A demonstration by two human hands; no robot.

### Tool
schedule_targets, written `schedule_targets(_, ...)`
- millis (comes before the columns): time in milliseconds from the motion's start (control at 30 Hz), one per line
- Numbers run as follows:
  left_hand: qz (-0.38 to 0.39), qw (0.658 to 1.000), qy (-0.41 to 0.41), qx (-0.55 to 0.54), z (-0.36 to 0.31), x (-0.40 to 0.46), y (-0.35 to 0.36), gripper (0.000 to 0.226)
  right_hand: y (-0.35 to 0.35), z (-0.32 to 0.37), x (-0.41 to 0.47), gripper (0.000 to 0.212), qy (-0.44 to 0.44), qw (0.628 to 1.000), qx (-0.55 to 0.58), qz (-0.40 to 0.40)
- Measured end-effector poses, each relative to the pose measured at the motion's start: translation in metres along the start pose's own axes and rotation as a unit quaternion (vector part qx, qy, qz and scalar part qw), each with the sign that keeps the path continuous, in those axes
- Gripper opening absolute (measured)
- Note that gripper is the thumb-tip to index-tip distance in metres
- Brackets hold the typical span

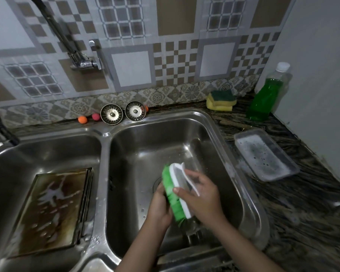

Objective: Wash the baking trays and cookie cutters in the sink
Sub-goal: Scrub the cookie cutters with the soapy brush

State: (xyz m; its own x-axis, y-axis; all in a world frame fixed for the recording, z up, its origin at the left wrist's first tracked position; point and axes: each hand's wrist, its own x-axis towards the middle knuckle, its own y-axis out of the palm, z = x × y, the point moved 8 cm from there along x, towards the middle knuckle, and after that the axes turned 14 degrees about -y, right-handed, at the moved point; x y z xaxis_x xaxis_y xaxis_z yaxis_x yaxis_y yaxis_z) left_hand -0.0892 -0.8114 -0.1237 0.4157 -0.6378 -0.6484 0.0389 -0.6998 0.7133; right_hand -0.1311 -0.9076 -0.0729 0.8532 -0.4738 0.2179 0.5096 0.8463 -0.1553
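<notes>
Brush: right hand (pixel 201 195) clamps scrub brush (pixel 177 195) over right basin; left hand (pixel 159 207) cups something hidden beneath.
Slip risk: wet grip, brush could drop.
Left basin: stained baking tray (pixel 51 211), unrinsed.
Counter's right edge: soapy tray (pixel 265 154) could slide.

item under the scrub brush (pixel 177 195) hidden by both hands, can't ID; faucet (pixel 53 30) blurred, spout cut off above the brush

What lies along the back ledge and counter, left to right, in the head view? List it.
Orange ball → pink ball → left sink strainer → right sink strainer → sponges → green soap bottle.
</notes>
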Motion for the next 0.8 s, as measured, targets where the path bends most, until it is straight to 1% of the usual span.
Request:
schedule_targets(33, 0.006, 1.0, -0.007, 0.002, -0.001, -0.002, 0.002, 0.033, 0.004, 0.001, -0.005, 0.054, -0.017, 1.0, -0.013, 0.006)
schedule_targets(67, 0.009, 1.0, -0.001, 0.006, -0.003, -0.002, 0.001, 0.031, 0.004, 0.002, -0.007, 0.052, -0.031, 0.999, -0.033, 0.004)
schedule_targets(100, 0.022, 1.0, 0.011, 0.004, -0.005, -0.005, 0.002, 0.034, 0.0, 0.001, -0.004, 0.051, -0.036, 0.998, -0.053, -0.009)
schedule_targets(167, 0.032, 0.999, 0.023, 0.004, -0.002, -0.004, -0.002, 0.049, -0.013, -0.005, 0.009, 0.052, -0.018, 0.996, -0.08, -0.035)
schedule_targets(200, 0.023, 0.999, 0.02, 0.015, 0.0, -0.002, -0.008, 0.052, -0.019, -0.007, 0.015, 0.052, -0.007, 0.995, -0.088, -0.042)
schedule_targets(233, 0.009, 0.998, 0.031, 0.05, 0.0, -0.002, -0.013, 0.052, -0.023, -0.007, 0.021, 0.052, -0.003, 0.994, -0.095, -0.044)
schedule_targets(267, -0.024, 0.992, 0.053, 0.112, -0.004, -0.003, -0.02, 0.049, -0.026, -0.004, 0.025, 0.052, -0.008, 0.994, -0.101, -0.042)
schedule_targets(300, -0.065, 0.976, 0.089, 0.187, -0.012, -0.005, -0.026, 0.045, -0.027, -0.001, 0.028, 0.052, -0.016, 0.994, -0.103, -0.039)
schedule_targets(333, -0.103, 0.949, 0.125, 0.272, -0.022, -0.008, -0.029, 0.044, -0.028, 0.003, 0.029, 0.051, -0.023, 0.995, -0.096, -0.032)
schedule_targets(400, -0.125, 0.896, 0.17, 0.39, -0.035, -0.014, -0.026, 0.054, -0.026, 0.002, 0.032, 0.05, -0.025, 0.998, -0.059, 0.003)
schedule_targets(433, -0.123, 0.885, 0.175, 0.415, -0.038, -0.015, -0.024, 0.06, -0.022, 0.0, 0.032, 0.05, -0.019, 0.998, -0.044, 0.029)
schedule_targets(500, -0.128, 0.888, 0.181, 0.403, -0.045, -0.023, -0.02, 0.063, -0.013, -0.006, 0.029, 0.049, -0.004, 0.997, -0.031, 0.077)
schedule_targets(567, -0.15, 0.896, 0.216, 0.358, -0.053, -0.032, -0.02, 0.059, -0.008, -0.011, 0.021, 0.047, 0.018, 0.997, -0.014, 0.075)
schedule_targets(667, -0.171, 0.91, 0.262, 0.272, -0.055, -0.039, -0.025, 0.048, -0.004, -0.019, 0.002, 0.047, 0.074, 0.996, 0.049, -0.003)
schedule_targets(800, -0.21, 0.906, 0.292, 0.224, -0.043, -0.04, -0.031, 0.032, 0.005, -0.036, -0.027, 0.046, 0.154, 0.978, 0.098, -0.102)
